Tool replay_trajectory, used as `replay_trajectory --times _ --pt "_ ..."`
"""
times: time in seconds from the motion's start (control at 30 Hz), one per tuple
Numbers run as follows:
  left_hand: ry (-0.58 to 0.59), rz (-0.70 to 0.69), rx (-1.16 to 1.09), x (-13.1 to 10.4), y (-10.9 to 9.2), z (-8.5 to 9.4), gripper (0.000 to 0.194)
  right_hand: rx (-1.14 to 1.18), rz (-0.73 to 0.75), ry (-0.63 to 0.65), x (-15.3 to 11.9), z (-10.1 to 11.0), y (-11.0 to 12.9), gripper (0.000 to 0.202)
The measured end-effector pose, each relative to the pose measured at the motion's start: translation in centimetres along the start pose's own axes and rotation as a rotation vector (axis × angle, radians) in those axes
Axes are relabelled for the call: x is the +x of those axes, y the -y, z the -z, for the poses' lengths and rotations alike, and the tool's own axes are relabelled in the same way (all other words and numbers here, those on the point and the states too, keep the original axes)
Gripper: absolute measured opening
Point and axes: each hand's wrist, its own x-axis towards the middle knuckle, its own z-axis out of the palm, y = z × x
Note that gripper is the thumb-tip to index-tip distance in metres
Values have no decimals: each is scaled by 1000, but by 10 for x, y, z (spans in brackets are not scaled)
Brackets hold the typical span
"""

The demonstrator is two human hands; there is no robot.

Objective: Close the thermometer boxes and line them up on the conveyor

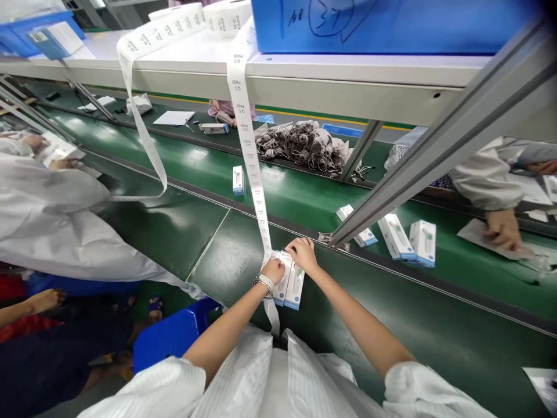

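Note:
Two white boxes with a pictured device, a right one [295, 288] and a left one [281, 292], lie side by side on the green work surface in front of me. My left hand [274, 271] is closed over the upper part of the left box; what its fingers hold is hidden. At the far ends of the boxes, my right hand [303, 254] has its fingers bent and drawn together at the box edge; anything between the fingertips is too small to make out. A strip of "QC PASS" labels [246, 128] hangs from the shelf and passes under my left wrist.
Label rolls [226, 16] and a blue bin [374, 29] sit on the shelf [326, 96]. A slanted metal post [418, 151] stands right. Several boxes, including one box [238, 180], lie on the green belt [195, 162]. Co-workers' hands, one a hand [503, 230], are nearby.

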Motion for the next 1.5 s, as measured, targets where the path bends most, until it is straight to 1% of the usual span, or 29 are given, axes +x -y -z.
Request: replay_trajectory --times 0.13,0.3,0.5,0.67,0.73,0.8,0.83,0.93,0.97,1.0,1.07,1.13,1.17,1.23,1.33,1.5 --pt "6 -9 45 -1 -1 0 25 19 -48 130 15 3 -11 15" --pt "13 -25 85 0 0 0 25 40 -86 259 25 -2 -19 16" --pt "9 -31 112 -1 0 -1 25 22 -117 308 30 -4 -18 18" --pt "10 -29 123 -2 0 -1 26 11 -107 323 29 -4 -18 10" --pt "12 -27 126 -2 0 -1 25 -1 -91 316 28 -4 -19 9" --pt "14 -27 128 -2 0 -1 25 -26 -81 289 26 -4 -20 17" --pt "15 -27 128 -2 0 -1 25 -45 -81 263 24 -4 -20 27" --pt "17 -29 128 -1 1 -1 26 -113 -86 148 18 -1 -19 65" --pt "17 -30 128 -1 1 -2 26 -142 -52 98 15 0 -19 72" --pt "15 -31 128 -2 2 -2 25 -170 2 53 10 0 -18 71" --pt "10 -35 128 -2 1 -2 25 -213 136 0 -2 -2 -18 55" --pt "3 -37 126 -3 1 -2 25 -249 243 -8 -17 -7 -18 37" --pt "0 -38 124 -4 1 -2 25 -272 263 -6 -25 -11 -18 33" --pt "-2 -37 120 -4 1 -2 25 -338 272 -35 -36 -19 -19 34" --pt "-2 -33 116 -4 2 -2 25 -393 219 -58 -43 -26 -20 39" --pt "-6 -33 111 -4 1 -2 27 -315 137 33 -39 -25 -20 40"
